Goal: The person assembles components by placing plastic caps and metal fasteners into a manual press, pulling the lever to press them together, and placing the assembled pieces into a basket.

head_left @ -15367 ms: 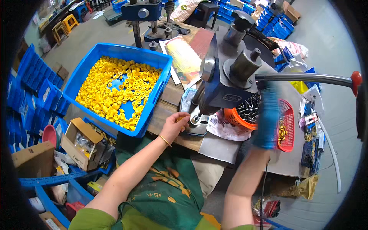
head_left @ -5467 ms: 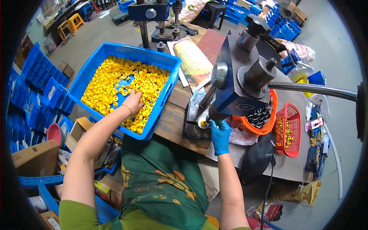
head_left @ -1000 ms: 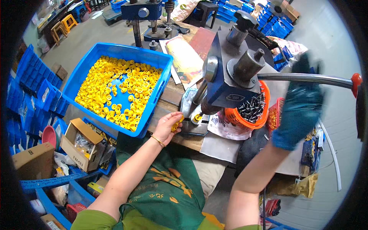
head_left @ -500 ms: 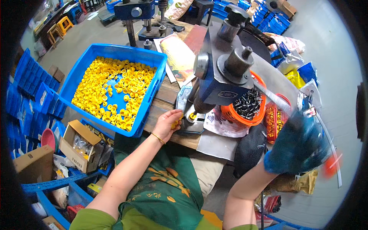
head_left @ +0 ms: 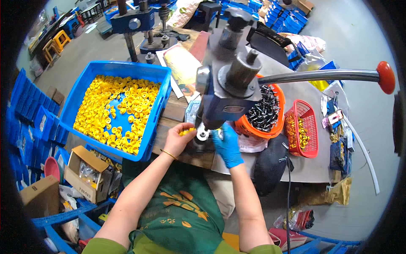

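A blue and grey hand press (head_left: 237, 95) stands at the middle of the bench, with a round white die (head_left: 202, 134) under its ram. My bare left hand (head_left: 179, 139) is just left of the die, its fingers closed on small yellow caps (head_left: 186, 132). Close on the die's right side is my right hand (head_left: 229, 147) in a blue glove. Its fingers are bent together by the ram, and a bit of yellow shows at their tips; what they grip is mostly hidden. The press lever (head_left: 321, 76) points right, ending in a red knob (head_left: 385, 77).
On the left, a blue tray (head_left: 157, 111) holds many yellow caps. Right of the press stand an orange bucket (head_left: 280, 113) of black parts and a red basket (head_left: 312, 127) with yellow pieces. A black bag (head_left: 270, 167) lies at the bench's front edge. Another press (head_left: 134, 23) stands behind.
My right hand has let go of the lever knob and come left to the die. The lever has swung up to the right. My left hand stays beside the die with its caps.
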Tool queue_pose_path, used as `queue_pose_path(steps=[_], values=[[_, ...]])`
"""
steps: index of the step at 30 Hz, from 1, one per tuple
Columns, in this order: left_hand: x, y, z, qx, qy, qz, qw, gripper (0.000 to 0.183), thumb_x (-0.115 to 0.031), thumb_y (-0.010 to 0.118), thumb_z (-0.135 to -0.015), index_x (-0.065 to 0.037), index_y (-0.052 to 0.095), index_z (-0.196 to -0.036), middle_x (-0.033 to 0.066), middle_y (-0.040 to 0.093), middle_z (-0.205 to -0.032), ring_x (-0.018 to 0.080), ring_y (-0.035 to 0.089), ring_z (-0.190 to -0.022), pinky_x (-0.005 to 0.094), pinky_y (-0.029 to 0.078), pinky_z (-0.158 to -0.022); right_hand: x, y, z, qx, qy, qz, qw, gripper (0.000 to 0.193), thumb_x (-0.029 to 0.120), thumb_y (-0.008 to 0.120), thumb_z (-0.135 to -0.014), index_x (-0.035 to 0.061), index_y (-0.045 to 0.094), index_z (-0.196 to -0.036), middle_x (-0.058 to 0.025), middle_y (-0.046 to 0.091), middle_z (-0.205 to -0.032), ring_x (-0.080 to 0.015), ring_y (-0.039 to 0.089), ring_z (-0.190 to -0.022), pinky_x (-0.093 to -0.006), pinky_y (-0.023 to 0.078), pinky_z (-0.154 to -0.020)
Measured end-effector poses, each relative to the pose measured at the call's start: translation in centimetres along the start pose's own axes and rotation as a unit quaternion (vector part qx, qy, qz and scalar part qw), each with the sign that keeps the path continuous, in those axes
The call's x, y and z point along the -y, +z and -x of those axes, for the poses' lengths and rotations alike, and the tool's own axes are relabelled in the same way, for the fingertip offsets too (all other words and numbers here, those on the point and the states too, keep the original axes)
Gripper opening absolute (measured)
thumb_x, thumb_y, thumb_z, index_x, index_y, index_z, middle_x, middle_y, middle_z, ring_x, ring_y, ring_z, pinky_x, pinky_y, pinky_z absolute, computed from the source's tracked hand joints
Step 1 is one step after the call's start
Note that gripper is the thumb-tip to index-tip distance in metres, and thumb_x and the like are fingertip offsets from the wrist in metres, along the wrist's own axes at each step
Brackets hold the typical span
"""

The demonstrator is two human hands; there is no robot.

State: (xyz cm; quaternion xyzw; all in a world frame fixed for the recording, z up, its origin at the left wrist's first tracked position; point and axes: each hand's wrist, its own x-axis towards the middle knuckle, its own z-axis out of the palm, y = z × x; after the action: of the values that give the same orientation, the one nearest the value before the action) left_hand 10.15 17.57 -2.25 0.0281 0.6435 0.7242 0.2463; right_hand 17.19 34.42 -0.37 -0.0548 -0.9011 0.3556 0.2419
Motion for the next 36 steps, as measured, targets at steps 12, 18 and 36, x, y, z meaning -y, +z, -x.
queue_pose_path(steps=[12,18,36], values=[[-0.6,2.5,-0.4,0.021,0.318,-0.418,0.851,0.022,-0.012,0.068,-0.065,-0.002,0.056,-0.081,0.0094,0.058,-0.087,0.0284,0.057,-0.077,0.0344,0.048,-0.066,-14.3,-19.9,-1.5,-0.343,0.226,0.240,0.880,0.028,0.015,0.059,-0.078,-0.0019,0.058,-0.100,-0.0200,0.062,-0.092,-0.0294,0.060,-0.080,-0.0370,0.046,-0.074],[-0.3,1.9,0.1,0.016,0.242,-0.265,0.933,0.025,-0.010,0.070,-0.068,-0.002,0.059,-0.089,0.0066,0.059,-0.084,0.0185,0.057,-0.074,0.0280,0.046,-0.067,-10.9,-13.6,-6.2,-0.180,0.066,0.316,0.929,0.013,0.023,0.065,-0.070,0.0098,0.066,-0.072,-0.0089,0.062,-0.076,-0.0267,0.055,-0.078,-0.0391,0.042,-0.072],[0.6,-0.3,1.8,-0.013,-0.023,0.081,0.996,0.027,-0.014,0.068,-0.075,-0.004,0.060,-0.098,-0.0025,0.059,-0.075,0.0019,0.046,-0.057,0.0158,0.037,-0.049,-1.0,0.1,0.9,-0.070,0.150,-0.366,0.916,0.014,0.004,0.060,-0.081,0.0001,0.062,-0.094,-0.0018,0.062,-0.086,-0.0075,0.055,-0.077,-0.0225,0.046,-0.071]])
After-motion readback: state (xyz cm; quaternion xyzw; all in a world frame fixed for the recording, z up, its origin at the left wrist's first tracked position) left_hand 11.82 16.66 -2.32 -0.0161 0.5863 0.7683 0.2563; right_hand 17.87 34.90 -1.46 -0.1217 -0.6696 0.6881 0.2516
